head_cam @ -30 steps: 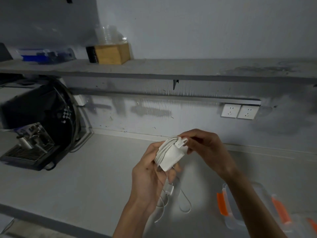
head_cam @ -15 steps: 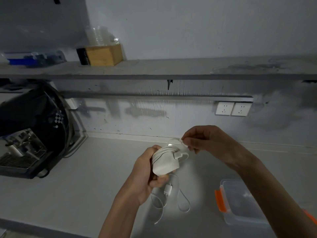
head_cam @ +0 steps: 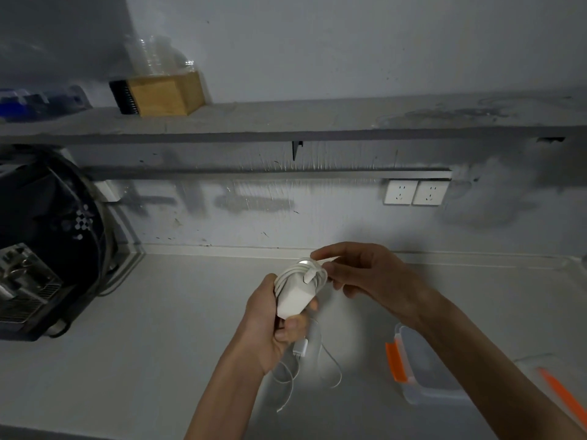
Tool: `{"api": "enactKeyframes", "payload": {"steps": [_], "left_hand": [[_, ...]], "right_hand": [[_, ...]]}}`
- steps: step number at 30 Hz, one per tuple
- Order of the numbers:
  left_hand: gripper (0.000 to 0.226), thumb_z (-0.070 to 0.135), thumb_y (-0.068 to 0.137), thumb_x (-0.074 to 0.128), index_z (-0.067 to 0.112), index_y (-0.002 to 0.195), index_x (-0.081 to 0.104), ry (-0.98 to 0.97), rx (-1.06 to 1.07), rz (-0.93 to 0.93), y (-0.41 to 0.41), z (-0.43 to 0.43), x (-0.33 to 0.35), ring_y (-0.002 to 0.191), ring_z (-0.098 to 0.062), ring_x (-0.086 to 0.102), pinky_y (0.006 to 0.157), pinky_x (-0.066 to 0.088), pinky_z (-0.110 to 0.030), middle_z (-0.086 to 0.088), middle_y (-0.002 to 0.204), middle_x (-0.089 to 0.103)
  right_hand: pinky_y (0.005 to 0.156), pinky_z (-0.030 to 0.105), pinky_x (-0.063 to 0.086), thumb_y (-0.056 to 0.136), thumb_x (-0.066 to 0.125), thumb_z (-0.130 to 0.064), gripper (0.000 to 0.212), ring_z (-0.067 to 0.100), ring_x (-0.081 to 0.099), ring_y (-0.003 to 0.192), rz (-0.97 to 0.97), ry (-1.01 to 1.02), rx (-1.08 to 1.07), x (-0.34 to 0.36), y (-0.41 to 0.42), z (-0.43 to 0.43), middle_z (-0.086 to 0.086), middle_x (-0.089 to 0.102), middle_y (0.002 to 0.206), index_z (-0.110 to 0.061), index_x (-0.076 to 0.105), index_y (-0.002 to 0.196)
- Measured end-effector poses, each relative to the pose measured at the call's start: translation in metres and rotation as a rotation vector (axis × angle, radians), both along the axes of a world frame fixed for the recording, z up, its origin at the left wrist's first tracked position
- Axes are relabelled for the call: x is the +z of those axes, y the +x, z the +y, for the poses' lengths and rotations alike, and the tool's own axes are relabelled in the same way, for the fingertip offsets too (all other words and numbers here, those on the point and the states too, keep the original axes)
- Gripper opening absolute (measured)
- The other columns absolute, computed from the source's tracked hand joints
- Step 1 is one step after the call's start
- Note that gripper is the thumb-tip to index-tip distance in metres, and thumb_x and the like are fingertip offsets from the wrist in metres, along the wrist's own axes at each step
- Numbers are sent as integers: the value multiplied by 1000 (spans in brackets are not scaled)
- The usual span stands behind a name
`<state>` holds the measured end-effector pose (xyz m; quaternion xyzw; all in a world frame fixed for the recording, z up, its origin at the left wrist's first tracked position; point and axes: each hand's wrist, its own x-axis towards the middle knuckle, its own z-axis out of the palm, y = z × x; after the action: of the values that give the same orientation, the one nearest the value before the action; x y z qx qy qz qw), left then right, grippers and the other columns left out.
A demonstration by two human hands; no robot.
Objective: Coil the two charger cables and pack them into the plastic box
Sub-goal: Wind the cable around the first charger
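My left hand [head_cam: 270,328] grips a white charger brick [head_cam: 293,296] with its white cable wound around it, held above the counter. My right hand [head_cam: 365,274] pinches the cable's end at the brick's top edge. Below the brick, a second white charger cable [head_cam: 330,366] with a small plug lies loose on the counter. The clear plastic box [head_cam: 425,385] with an orange clip stands to the right, partly hidden by my right forearm.
The box's lid [head_cam: 559,389] with an orange clip lies at the far right. A black coffee machine [head_cam: 44,249] stands at the left. Two wall sockets [head_cam: 414,192] sit under a shelf [head_cam: 286,122] holding a wooden box [head_cam: 162,93].
My right hand has shifted slightly and still works the cable end at the brick's top. The brick has tilted a little in my left hand. The view has drifted left.
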<state>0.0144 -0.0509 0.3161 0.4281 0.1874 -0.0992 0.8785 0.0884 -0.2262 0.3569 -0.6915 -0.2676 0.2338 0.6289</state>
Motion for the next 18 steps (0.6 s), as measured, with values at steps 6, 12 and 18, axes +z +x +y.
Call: {"api": "enactKeyframes", "payload": {"steps": [6,12,18], "left_hand": [[47,29,101,22,3,89,60,-12,78,65,12,-13,-3,28,-9,32,28,19,-10,-13,63,57],[46,26,101,23,2,87,59,-8,219,65,19,-28,-1,29,-9,33,28,19,-11,-10,58,54],[44,26,99,25,3,82,59,124,302,84,27,-43,2,30,-12,33,29,18,-14,-8,53,57]], "right_hand": [[53,17,47,88,68,-12,12,4,64,64,90,116,-229,-12,-6,8,-3,74,75,-16,78,94],[50,15,46,90,67,-19,17,2,68,71,-42,200,-317,-23,-17,11,-8,78,81,-30,80,89],[51,14,47,89,70,-19,18,-1,64,62,-229,130,-553,-34,-18,18,-16,78,88,-34,78,96]]}}
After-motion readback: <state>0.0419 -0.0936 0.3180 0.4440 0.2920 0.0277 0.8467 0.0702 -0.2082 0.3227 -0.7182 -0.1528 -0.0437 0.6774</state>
